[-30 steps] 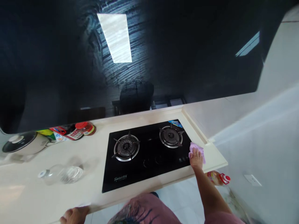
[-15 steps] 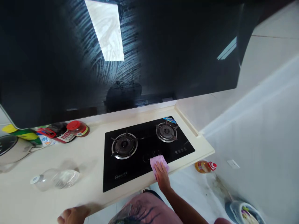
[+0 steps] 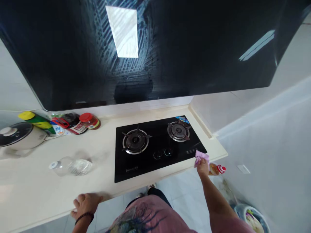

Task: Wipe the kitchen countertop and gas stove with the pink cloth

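My right hand [image 3: 203, 167] is closed over a pink cloth [image 3: 202, 156], which lies at the front right corner of the black gas stove [image 3: 150, 165]. The cloth covers part of the counter's front edge there. My left hand [image 3: 86, 204] rests on the front edge of the pale countertop [image 3: 104, 174], its fingers apart and slightly bent, holding nothing. Behind that hand, a clear plastic bottle [image 3: 70, 166] with a white cap lies on its side. The stove has two burners, with two knobs [image 3: 162, 153] between them near its front.
A dark glossy range hood [image 3: 189, 58] with a streaky film hangs low above the stove. At the back left stand a lidded pot [image 3: 26, 137], a dark sauce bottle [image 3: 75, 124] and a red-capped jar [image 3: 90, 121]. On the floor are an oil bottle [image 3: 215, 169] and a bin [image 3: 263, 220].
My right hand has moved the pink cloth rightward along the stove's front edge, from beside the knobs to the right corner. My left hand stays on the counter edge. The camera view has shifted.
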The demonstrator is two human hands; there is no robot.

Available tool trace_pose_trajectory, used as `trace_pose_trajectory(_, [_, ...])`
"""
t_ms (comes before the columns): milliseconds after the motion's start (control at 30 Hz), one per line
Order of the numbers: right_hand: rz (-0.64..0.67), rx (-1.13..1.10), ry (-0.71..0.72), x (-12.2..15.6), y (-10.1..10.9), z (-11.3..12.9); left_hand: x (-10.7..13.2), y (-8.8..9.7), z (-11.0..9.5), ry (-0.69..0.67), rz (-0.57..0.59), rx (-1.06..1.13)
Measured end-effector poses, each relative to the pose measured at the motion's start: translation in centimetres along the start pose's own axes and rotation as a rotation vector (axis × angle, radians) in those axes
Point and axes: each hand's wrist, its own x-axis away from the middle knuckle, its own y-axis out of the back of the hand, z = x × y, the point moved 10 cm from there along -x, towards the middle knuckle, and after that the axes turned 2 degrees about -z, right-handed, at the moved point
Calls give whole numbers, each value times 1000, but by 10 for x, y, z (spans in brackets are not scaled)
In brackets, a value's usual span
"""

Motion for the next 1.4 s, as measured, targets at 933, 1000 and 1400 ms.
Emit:
trace_pose_trajectory(933, [321,-128,497,117,-29,141,61,-1,41,98,-169,383])
trace_pose_trajectory(1000, [352,-127,523,131,-39,162,63,-4,53,99,-162,409])
trace_pose_trajectory(1400, [893,-290,1026,372,-167,468,63,1,39,33,100,456])
